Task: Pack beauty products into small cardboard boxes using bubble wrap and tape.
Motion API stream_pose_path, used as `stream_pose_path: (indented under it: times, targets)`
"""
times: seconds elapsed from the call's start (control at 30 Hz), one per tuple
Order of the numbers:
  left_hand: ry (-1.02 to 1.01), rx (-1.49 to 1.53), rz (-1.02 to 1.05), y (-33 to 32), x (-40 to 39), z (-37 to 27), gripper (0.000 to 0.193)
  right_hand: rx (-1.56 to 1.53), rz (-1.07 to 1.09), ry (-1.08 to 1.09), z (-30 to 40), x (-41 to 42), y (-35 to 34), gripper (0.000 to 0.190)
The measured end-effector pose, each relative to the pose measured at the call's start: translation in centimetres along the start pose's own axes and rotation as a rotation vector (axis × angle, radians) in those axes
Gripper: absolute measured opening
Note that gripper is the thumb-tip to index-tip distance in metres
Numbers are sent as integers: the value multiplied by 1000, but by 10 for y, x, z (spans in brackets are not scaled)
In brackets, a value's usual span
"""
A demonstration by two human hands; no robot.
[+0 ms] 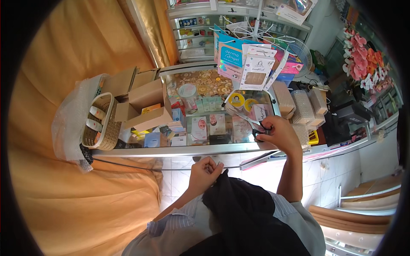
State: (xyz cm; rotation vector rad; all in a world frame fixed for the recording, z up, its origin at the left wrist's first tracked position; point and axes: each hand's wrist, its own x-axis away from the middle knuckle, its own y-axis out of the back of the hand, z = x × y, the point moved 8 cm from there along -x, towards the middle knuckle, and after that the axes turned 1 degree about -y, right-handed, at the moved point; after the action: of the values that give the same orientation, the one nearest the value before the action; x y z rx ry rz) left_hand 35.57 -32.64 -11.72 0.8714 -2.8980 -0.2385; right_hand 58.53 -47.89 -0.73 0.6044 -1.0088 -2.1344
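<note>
My right hand (282, 134) is over the right end of a glass display counter (128, 151), with its fingers at the black handle loops of a pair of scissors (251, 120). The scissor blades point left and away from me, over boxes seen under the glass. My left hand (204, 174) is in front of the counter's near edge, its fingers curled in towards the thumb. It is close to the black cloth (237, 204) hanging over my front. Whether anything is between those fingers I cannot tell.
An open cardboard box (149, 116) and a woven basket (110, 137) holding bottles stand at the left, beside bubble wrap (72, 118). A wire display rack (256, 27) carries hanging packets (258, 70). Bubble-wrapped parcels (302, 105) lie at the right. A yellow curtain (89, 204) hangs left.
</note>
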Motion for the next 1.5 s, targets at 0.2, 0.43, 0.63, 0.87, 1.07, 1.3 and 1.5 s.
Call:
stream_pose_path:
  times: [0.2, 0.43, 0.63, 0.87, 1.07, 1.3, 1.5]
  targets:
    - [46, 33, 14, -3, 2, -8, 17, -88, 113, 7, 4, -10, 0, 47]
    - [15, 22, -11, -3, 4, -6, 21, 160, 175, 143, 8, -23, -1, 42]
    - [-14, 48, -26, -7, 4, 0, 16, -288, 368, 47, 3, 19, 15, 38]
    - [54, 173, -22, -10, 4, 2, 12, -556, 750, -91, -5, 83, -32, 40]
    - [62, 141, -31, -12, 1, -5, 12, -548, 758, -98, -11, 90, -45, 38]
    - [33, 147, -41, -10, -1, 4, 13, -533, 781, -54, -4, 79, -62, 35]
    - [58, 172, -23, -9, 0, 7, 12, -574, 824, -25, -2, 74, -73, 32]
